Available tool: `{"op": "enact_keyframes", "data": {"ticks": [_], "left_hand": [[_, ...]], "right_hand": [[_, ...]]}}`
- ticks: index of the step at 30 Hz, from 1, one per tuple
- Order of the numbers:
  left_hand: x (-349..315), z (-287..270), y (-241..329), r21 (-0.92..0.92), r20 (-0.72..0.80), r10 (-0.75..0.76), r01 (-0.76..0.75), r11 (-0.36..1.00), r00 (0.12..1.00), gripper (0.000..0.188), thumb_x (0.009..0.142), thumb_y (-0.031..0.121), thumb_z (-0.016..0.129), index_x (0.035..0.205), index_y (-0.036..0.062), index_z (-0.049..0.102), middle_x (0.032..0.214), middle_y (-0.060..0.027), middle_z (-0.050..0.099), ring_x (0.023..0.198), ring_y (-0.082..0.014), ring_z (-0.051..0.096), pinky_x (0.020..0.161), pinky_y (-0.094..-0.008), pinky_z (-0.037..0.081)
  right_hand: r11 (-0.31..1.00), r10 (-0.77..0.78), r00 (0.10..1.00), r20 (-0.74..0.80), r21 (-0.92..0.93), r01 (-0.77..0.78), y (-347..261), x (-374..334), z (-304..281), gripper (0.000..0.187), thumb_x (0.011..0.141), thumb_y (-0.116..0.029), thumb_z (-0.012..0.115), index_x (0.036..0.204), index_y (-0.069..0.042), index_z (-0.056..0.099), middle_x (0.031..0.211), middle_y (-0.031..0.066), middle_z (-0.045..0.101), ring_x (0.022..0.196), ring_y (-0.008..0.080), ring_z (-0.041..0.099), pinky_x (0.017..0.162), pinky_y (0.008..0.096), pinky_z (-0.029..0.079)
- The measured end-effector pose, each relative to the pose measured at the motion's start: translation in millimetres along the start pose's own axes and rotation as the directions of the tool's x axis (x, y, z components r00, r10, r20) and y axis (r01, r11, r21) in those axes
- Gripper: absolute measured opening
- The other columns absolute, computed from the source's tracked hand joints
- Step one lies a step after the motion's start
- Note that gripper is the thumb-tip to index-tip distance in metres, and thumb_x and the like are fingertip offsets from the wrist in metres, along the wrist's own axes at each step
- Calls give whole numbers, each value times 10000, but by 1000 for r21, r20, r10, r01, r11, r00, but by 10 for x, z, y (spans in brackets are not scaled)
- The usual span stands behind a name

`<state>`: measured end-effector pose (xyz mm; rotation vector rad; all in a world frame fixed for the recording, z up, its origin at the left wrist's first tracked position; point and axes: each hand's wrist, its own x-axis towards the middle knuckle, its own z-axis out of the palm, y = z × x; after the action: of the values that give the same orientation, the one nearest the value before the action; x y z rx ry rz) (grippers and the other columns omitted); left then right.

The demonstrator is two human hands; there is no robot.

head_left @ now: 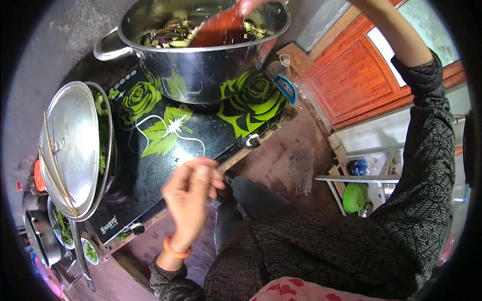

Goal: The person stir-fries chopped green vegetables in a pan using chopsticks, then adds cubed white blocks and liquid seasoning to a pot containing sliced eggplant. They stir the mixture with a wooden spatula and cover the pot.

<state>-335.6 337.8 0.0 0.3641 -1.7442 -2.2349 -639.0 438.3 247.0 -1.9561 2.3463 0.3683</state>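
Observation:
At the top of the head view, my right hand [249, 5] is partly cut off by the frame edge. It is closed on a broad reddish-brown spatula [219, 29], whose flat blade dips into a large steel pot [186, 67]. Sliced eggplant [173, 36], dark-skinned and pale inside, lies in the pot around the blade. My left hand [191, 188], with an orange band at the wrist, hovers over the front edge of the black glass cooktop [160, 173]. Its fingers are curled in, and I see nothing held.
On the cooktop's left stands a pan of greens with a metal lid [75, 145] tilted over it and chopsticks [55, 170] on top. Small bowls of chopped greens [90, 251] sit beyond. A teal-handled item [286, 89] lies by the right corner. A shelf [356, 178] is at right.

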Motion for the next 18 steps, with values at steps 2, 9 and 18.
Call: {"op": "enact_keyframes", "data": {"ticks": [2,9,18], "left_hand": [[-206,129,-388,-20,85,-187,190,982,979,182,1039,144,589,1056,-15,674,824,-46,688,676,-68,622,541,-194,454],[-341,496,-1360,139,-56,-402,405,903,914,322,1055,269,573,1053,-33,687,823,-58,707,642,-88,644,487,-206,454],[58,1399,-1719,304,-406,-143,281,910,903,303,996,268,670,961,-33,683,714,-48,669,601,-67,601,510,-254,473]], "right_hand": [[961,-52,991,122,-264,83,-21,170,264,143,804,-172,686,825,-68,781,674,142,700,554,234,654,529,367,498],[834,-458,864,-208,-436,338,404,325,641,150,822,-335,666,782,-210,741,718,39,698,691,260,658,783,451,377],[817,-441,780,-444,-558,144,997,24,185,248,836,-362,725,834,-123,791,672,118,686,628,295,669,653,394,497]]}}
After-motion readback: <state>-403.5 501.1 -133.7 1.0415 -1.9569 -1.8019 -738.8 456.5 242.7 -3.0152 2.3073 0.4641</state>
